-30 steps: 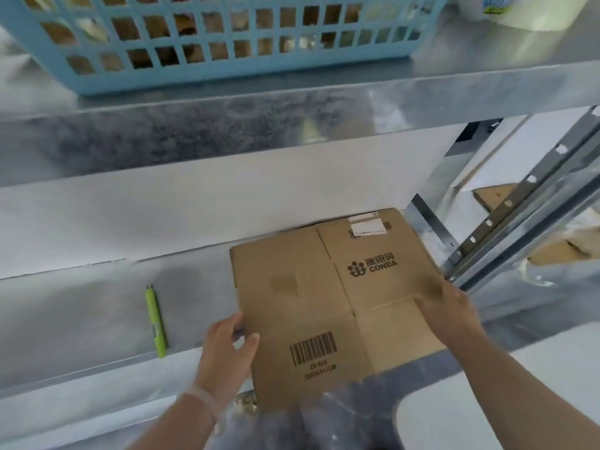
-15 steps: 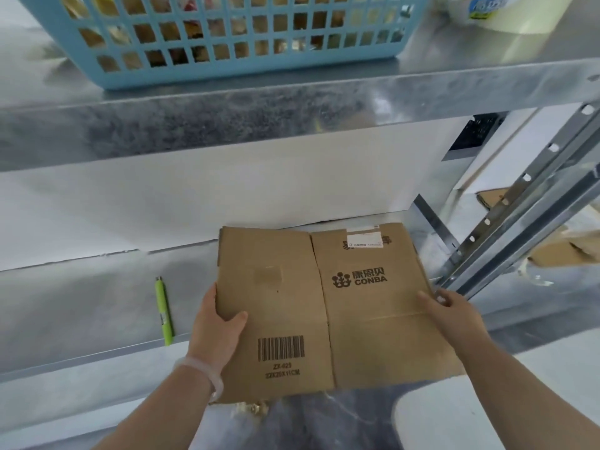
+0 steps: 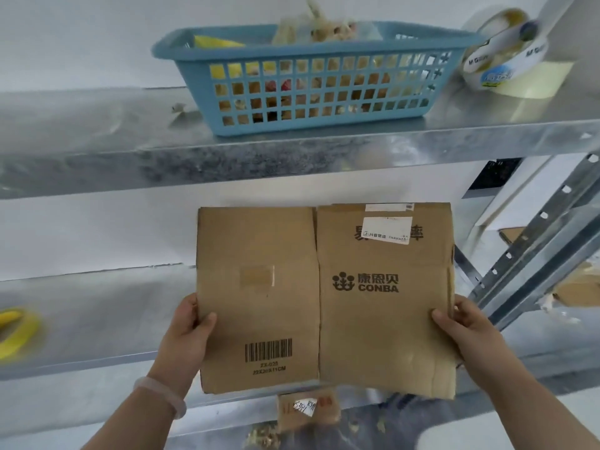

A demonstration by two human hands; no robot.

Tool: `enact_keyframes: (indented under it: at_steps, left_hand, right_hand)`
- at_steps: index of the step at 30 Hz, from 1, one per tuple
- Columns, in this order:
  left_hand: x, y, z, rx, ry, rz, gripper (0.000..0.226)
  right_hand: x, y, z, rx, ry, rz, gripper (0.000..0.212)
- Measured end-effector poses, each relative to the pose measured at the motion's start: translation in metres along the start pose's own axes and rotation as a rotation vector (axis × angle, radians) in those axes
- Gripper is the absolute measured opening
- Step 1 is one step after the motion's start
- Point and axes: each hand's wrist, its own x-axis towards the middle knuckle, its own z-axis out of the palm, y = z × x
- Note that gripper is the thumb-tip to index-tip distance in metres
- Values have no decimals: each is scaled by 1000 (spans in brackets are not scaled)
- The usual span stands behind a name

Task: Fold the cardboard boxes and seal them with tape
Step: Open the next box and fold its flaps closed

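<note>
Head view. White wall (image 3: 81,37) behind a grey metal rack: upper shelf (image 3: 97,141) across the top half, lower shelf (image 3: 97,319) beneath, perforated upright (image 3: 532,241) at right.

On upper shelf: blue grid-sided basket (image 3: 311,92), contents too blurred to name. Just right of it, roll of tape (image 3: 500,60), pale yellowish.

On lower shelf, far left: yellow item (image 3: 16,332), blurred, not identifiable.

Centre, in front of lower shelf: flattened cardboard box (image 3: 259,303), held up with printed face toward the camera. Barcode (image 3: 268,349) on left panel, "CONBA" logo on right panel, white label (image 3: 386,230) near top right.

Left hand (image 3: 185,336): gripping the box's left edge, thumb on the front face, fingers behind and hidden. Pale bracelet (image 3: 162,394) on the wrist.

Right hand (image 3: 467,329): gripping the right edge, thumb pressed on the front, fingers behind, out of sight.

Below the box: small cardboard piece (image 3: 308,410) with a white written scrap, partly covered.
</note>
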Motion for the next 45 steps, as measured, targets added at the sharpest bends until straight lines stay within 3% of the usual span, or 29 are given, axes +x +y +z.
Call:
enact_keyframes:
  at_steps: [4, 10, 18, 22, 33, 40, 45]
  left_hand:
    - [-1, 7, -11, -68, -35, 22, 35]
    - [5, 19, -3, -101, -71, 107, 39]
    - [16, 40, 35, -118, -24, 97, 34]
    - [16, 60, 48, -125, -3, 187, 56]
    - [26, 69, 57, -180, 43, 181, 51]
    - [21, 64, 60, -62, 10, 246, 72]
    - [7, 58, 58, -25, -66, 341, 78]
  right_hand:
    - [5, -10, 1, 151, -35, 0, 21]
    - [18, -28, -5, 123, -21, -57, 46]
    - [40, -38, -8, 77, 175, -50, 34]
    - [40, -56, 2, 52, 138, -150, 34]
    - [42, -71, 21, 141, -3, -302, 79]
    - [38, -70, 28, 58, -139, -457, 86]
    - [31, -70, 33, 28, -209, -509, 115]
